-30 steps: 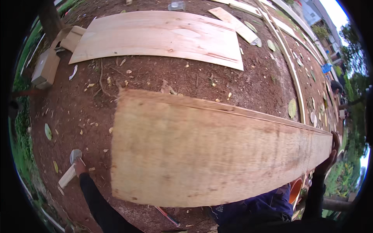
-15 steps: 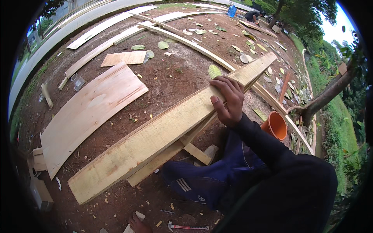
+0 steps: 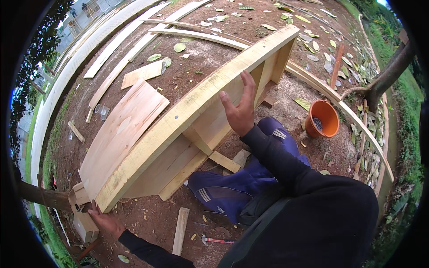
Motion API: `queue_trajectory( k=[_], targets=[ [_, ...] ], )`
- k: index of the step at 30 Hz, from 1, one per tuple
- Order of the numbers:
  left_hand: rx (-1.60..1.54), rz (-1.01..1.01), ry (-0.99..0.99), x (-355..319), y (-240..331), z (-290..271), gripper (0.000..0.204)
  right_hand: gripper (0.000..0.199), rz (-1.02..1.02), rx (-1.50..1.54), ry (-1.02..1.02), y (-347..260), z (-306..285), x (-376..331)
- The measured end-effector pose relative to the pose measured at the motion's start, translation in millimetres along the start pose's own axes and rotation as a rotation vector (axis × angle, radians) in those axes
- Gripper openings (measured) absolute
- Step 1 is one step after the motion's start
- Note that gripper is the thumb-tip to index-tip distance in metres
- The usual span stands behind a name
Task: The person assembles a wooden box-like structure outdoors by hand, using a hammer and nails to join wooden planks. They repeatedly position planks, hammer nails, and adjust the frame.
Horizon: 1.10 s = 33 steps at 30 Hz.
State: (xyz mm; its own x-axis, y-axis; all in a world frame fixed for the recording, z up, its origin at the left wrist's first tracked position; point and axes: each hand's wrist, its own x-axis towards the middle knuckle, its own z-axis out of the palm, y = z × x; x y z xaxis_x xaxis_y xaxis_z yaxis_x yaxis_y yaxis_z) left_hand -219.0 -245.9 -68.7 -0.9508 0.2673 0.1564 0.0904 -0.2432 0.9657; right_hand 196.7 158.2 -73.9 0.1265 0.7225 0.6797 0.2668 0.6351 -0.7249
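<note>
A long wooden frame (image 3: 223,85) stands tilted on its side before me, with cross pieces and a plywood panel (image 3: 165,165) inside it. Nail heads show on its upper edge. My right hand (image 3: 241,107) is at the frame's upper edge, thumb and fingers apart and not wrapped round the wood. Down at the frame's near-left corner, my left hand (image 3: 107,222) reaches in with its fingers stretched out against the end; part of its contact is hidden. A short board (image 3: 180,231) lies on the soil near my left forearm, beside a red-handled hammer (image 3: 218,240).
An orange bucket (image 3: 322,118) with small grey pieces inside stands right of my knee. A plywood sheet (image 3: 120,125) lies behind the frame. Cardboard boxes (image 3: 85,225) sit beside my left hand. Long planks (image 3: 201,36) and fallen leaves spread beyond; a tree trunk (image 3: 380,87) rises at right.
The frame has tipped so its inner side shows. My right hand has loosened from its edge. My left hand has left the short board and come to the frame's near-left corner.
</note>
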Motion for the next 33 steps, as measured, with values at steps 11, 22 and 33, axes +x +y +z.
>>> queue_trajectory(
  k=[11,22,33],
  targets=[
    [-0.013,-0.073,0.001,12.4,-14.0,14.8,0.046,0.064,0.904,0.845,-0.104,40.2,-17.3,44.0],
    [-0.078,0.038,-0.102,-28.4,27.7,55.9,0.039,0.033,0.834,0.954,-0.046,58.9,-63.9,85.0],
    [-0.123,0.06,-0.122,-73.6,7.7,150.1,0.037,0.03,0.789,0.893,-0.034,122.0,-91.4,143.4]
  ],
)
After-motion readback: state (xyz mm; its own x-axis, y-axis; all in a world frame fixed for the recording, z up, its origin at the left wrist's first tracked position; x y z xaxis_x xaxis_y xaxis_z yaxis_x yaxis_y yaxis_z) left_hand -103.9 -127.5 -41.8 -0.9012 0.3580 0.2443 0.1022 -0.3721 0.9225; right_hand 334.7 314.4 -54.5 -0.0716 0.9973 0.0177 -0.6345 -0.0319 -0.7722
